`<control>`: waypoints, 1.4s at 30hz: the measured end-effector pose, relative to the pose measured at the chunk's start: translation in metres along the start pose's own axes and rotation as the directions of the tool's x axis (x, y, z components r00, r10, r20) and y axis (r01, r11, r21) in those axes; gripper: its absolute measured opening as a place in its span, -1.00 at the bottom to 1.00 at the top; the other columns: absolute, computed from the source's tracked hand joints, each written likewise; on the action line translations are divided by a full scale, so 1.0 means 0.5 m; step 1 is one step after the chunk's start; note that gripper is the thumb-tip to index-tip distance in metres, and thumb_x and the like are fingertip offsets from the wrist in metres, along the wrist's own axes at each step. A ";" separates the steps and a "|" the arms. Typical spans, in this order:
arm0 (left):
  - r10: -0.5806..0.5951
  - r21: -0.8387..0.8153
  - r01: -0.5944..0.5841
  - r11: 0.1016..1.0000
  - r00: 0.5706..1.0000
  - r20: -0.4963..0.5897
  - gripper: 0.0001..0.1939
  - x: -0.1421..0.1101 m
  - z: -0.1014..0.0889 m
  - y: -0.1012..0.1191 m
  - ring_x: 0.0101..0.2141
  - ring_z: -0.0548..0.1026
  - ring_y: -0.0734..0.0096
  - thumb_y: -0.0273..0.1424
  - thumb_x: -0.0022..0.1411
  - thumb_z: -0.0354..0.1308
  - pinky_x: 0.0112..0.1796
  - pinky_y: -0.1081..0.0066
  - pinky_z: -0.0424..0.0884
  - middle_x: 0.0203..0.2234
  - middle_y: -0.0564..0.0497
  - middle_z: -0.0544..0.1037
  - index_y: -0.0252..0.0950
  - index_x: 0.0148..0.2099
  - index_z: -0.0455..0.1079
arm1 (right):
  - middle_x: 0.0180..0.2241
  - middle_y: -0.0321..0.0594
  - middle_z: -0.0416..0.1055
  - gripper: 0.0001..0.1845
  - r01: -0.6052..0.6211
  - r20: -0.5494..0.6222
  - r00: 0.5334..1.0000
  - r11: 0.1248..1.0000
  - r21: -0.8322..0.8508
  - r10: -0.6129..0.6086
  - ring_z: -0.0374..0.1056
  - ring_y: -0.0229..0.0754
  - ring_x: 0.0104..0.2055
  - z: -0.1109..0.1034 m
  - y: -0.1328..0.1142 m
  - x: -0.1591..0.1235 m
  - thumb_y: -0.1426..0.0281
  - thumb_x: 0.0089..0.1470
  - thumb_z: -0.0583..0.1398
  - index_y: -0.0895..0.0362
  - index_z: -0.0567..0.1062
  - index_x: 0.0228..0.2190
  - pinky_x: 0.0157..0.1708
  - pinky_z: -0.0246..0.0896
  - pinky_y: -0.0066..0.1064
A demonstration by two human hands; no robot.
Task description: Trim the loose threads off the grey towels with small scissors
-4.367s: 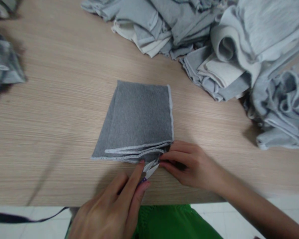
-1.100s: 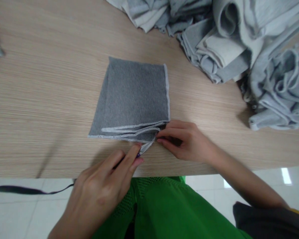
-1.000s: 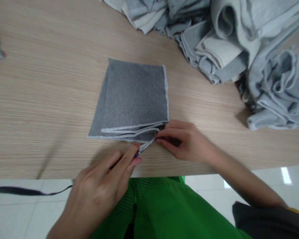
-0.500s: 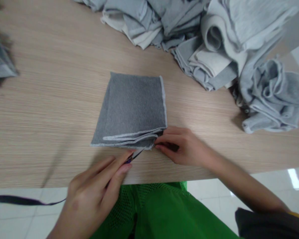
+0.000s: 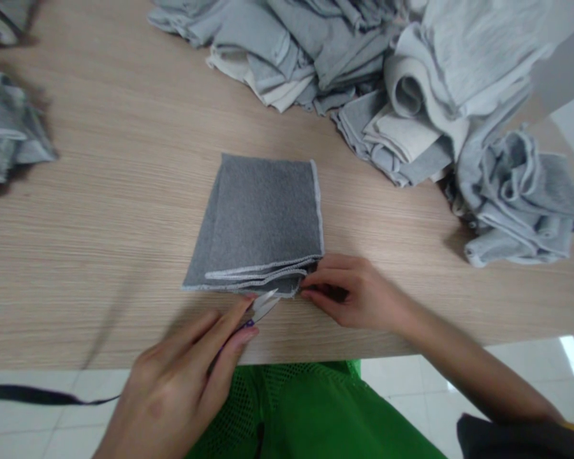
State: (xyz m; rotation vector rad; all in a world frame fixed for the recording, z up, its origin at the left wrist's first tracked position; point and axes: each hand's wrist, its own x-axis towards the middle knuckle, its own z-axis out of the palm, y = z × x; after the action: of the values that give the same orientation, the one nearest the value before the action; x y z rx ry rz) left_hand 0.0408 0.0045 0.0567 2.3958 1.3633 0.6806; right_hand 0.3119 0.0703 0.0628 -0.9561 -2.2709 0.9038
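A wood-grained desk [image 5: 115,191] stands above a pale tiled floor [image 5: 397,408], with heaps of grey and cream fabric [image 5: 478,70] along its far right side. A folded dark-grey cloth [image 5: 268,210], edged in pale stitching, lies near the desk's front edge. The left hand [image 5: 182,363] has its grip closed around small snips [image 5: 264,307], their blades parted at the cloth's near edge. The right hand [image 5: 354,291] has its grip together, pinching the cloth's near right corner.
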 end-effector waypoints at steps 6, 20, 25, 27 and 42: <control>0.027 0.078 -0.030 0.996 0.999 0.042 -0.61 0.019 0.007 0.018 -0.36 0.63 0.25 -0.26 0.46 -0.01 -0.41 0.24 0.58 -0.21 -0.08 0.62 -0.28 0.22 0.34 | -0.40 -0.22 0.46 -0.87 -0.016 0.015 1.000 1.000 0.000 0.016 0.34 -0.26 -0.35 -0.002 -0.002 0.004 0.47 0.22 0.22 0.19 0.58 -0.22 -0.35 0.26 -0.43; 0.066 0.123 -0.073 0.990 0.996 0.056 -0.64 0.036 0.019 0.030 -0.44 0.61 0.31 -0.30 0.46 -0.03 -0.51 0.33 0.53 -0.25 -0.09 0.61 -0.34 0.18 0.35 | -0.36 -0.19 0.50 -0.87 -0.027 0.035 0.999 0.999 -0.016 0.028 0.39 -0.22 -0.30 -0.002 -0.001 0.002 0.47 0.23 0.22 0.17 0.58 -0.21 -0.31 0.28 -0.39; 0.076 0.124 -0.081 0.989 0.996 0.043 -0.65 0.037 0.020 0.031 -0.45 0.61 0.32 -0.30 0.47 -0.05 -0.54 0.36 0.51 -0.27 -0.07 0.62 -0.32 0.17 0.35 | -0.37 -0.19 0.49 -0.87 -0.014 0.015 1.000 1.000 -0.008 0.015 0.38 -0.23 -0.31 -0.001 0.000 0.002 0.49 0.21 0.22 0.19 0.59 -0.22 -0.32 0.29 -0.41; 0.077 0.119 -0.081 0.990 0.996 0.034 -0.66 0.037 0.021 0.031 -0.45 0.61 0.32 -0.29 0.47 -0.05 -0.54 0.36 0.51 -0.29 -0.07 0.62 -0.32 0.16 0.36 | -0.37 -0.19 0.49 -0.87 -0.017 0.015 1.000 1.000 -0.008 0.017 0.38 -0.23 -0.31 -0.002 0.000 0.003 0.50 0.21 0.22 0.20 0.59 -0.22 -0.31 0.29 -0.41; 0.009 -0.025 -0.011 1.000 0.999 -0.045 -0.62 0.009 0.003 0.000 -0.11 0.60 0.34 -0.28 0.45 0.01 -0.08 0.35 0.54 -0.03 0.00 0.60 -0.20 0.24 0.34 | -0.41 -0.22 0.47 -0.86 -0.006 -0.006 1.000 1.000 -0.017 0.006 0.35 -0.25 -0.35 -0.001 -0.003 0.001 0.48 0.23 0.21 0.19 0.59 -0.22 -0.35 0.26 -0.42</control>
State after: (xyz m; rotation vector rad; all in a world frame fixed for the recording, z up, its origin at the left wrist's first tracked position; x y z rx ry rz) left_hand 0.0434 0.0084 0.0565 2.3828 1.3528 0.7544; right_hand 0.3114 0.0700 0.0643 -0.9722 -2.2755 0.8846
